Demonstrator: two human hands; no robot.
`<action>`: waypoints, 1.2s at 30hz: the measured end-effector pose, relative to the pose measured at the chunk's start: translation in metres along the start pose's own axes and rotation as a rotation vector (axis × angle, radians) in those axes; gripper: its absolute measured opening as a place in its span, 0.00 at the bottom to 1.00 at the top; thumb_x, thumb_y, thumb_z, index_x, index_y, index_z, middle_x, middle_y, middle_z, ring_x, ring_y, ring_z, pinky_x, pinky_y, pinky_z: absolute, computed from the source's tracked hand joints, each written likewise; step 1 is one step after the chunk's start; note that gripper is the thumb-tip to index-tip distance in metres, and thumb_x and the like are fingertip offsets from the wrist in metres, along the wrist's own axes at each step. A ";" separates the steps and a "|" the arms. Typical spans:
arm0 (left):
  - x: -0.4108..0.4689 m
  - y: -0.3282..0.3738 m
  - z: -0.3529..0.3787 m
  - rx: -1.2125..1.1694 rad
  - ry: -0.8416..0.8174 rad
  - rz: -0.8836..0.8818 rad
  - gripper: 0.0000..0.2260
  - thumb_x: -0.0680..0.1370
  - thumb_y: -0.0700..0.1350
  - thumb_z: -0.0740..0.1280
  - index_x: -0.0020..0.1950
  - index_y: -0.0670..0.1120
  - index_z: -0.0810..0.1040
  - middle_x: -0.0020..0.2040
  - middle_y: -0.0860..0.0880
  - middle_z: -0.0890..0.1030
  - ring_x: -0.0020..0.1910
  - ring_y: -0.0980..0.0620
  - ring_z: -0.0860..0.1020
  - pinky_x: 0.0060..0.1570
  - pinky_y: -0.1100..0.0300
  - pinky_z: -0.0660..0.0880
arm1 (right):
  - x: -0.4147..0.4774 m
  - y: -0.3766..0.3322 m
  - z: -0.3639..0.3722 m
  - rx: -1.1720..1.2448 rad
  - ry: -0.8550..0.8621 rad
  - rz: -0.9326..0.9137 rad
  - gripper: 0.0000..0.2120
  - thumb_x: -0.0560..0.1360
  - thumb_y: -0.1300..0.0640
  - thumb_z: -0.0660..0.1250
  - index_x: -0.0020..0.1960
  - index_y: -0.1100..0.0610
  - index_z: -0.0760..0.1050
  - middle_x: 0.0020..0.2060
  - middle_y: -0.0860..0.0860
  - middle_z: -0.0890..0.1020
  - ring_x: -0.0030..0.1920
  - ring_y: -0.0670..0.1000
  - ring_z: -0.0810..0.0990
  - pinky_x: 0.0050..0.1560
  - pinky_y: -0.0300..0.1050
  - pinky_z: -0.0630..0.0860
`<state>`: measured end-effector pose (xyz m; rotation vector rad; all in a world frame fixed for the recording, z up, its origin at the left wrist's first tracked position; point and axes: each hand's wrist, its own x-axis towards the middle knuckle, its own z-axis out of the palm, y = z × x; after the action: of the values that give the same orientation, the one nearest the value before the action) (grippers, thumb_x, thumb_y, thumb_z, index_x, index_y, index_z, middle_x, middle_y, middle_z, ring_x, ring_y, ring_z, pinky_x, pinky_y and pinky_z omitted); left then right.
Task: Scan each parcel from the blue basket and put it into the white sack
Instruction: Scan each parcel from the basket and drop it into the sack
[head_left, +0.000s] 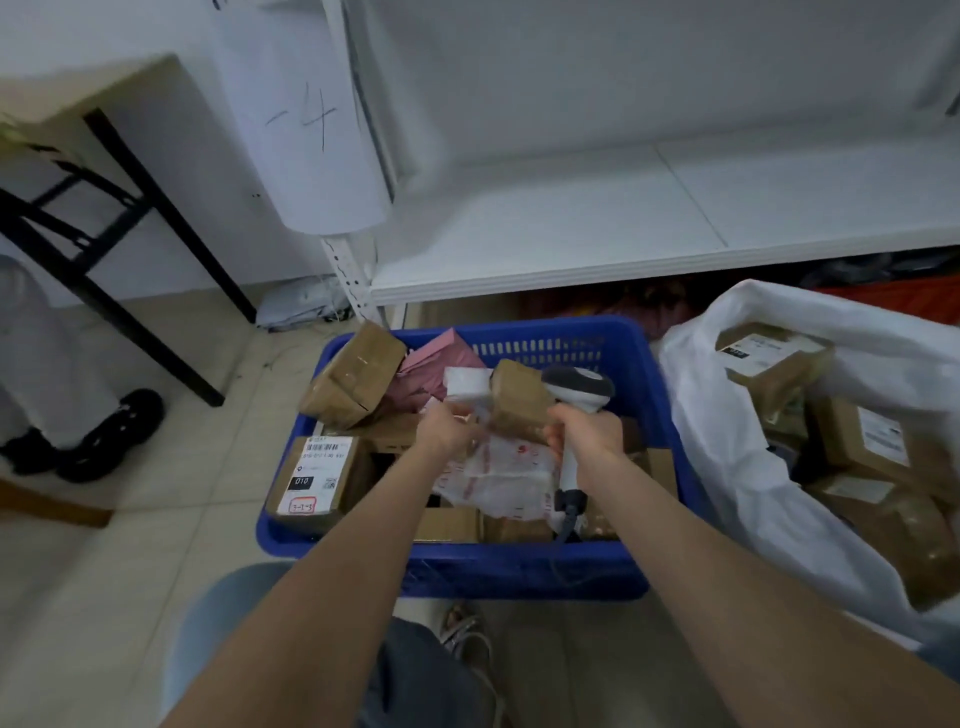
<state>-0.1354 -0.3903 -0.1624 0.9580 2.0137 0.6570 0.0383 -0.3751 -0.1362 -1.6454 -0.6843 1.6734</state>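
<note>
Brown taped cardboard parcels (857, 441) already lie in the white plastic sack (737, 467) beside the right edge of the blue slotted plastic basket (519, 569); many remain inside it, so the job looks partly done; at the basket's middle a white red-printed plastic mailer (504, 473) lies just beside the left hand (447, 428), whose fingers curl, though on what I cannot tell; the right hand (589, 431) grips a grey-and-white handheld scanner (579, 389).

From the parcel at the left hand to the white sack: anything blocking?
Yes. The right hand, gripping the scanner, sits between the left hand, at the brown parcel, and the white sack. The blue basket's right wall also needs clearing. The sack's mouth is open, parcels already inside.
</note>
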 end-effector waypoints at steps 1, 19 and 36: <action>0.010 -0.004 0.003 -0.011 0.001 -0.014 0.18 0.73 0.43 0.72 0.61 0.41 0.75 0.56 0.42 0.80 0.53 0.45 0.79 0.53 0.53 0.77 | 0.008 0.001 0.005 0.000 0.013 0.008 0.08 0.74 0.62 0.69 0.51 0.64 0.77 0.31 0.54 0.80 0.28 0.49 0.76 0.30 0.42 0.74; 0.157 0.017 0.092 -0.067 -0.134 -0.292 0.23 0.78 0.46 0.68 0.68 0.36 0.69 0.60 0.39 0.76 0.60 0.40 0.75 0.63 0.50 0.72 | 0.127 0.015 -0.010 0.160 0.114 0.189 0.05 0.74 0.63 0.69 0.41 0.63 0.77 0.28 0.53 0.79 0.25 0.47 0.74 0.30 0.40 0.75; -0.023 0.039 -0.055 0.485 0.030 0.825 0.38 0.67 0.46 0.78 0.71 0.56 0.63 0.69 0.48 0.65 0.65 0.46 0.70 0.65 0.47 0.70 | -0.027 -0.028 -0.071 0.224 -0.015 -0.080 0.11 0.75 0.55 0.70 0.54 0.58 0.74 0.46 0.54 0.77 0.46 0.55 0.77 0.56 0.56 0.76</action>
<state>-0.1565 -0.3923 -0.0945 2.1270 1.7861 0.5970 0.1111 -0.3844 -0.1019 -1.4322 -0.5410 1.6426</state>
